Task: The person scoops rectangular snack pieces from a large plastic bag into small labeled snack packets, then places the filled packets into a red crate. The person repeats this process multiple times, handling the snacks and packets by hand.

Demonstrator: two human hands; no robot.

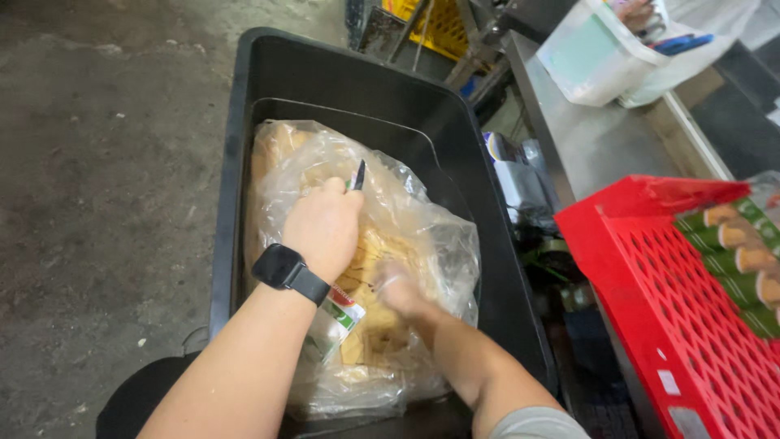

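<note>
Clear plastic bag (422, 236) bulges with tan pieces, crinkled and glossy.

A grey concrete floor (97, 162), stained and gritty, carries a black plastic bin (455, 162). A clear plastic bag (422, 236) of pale yellow pieces lies on the bin's bottom. To the right, a steel tabletop (593, 146) bears a white tub (589, 57) and a red crate (674, 309).
</note>
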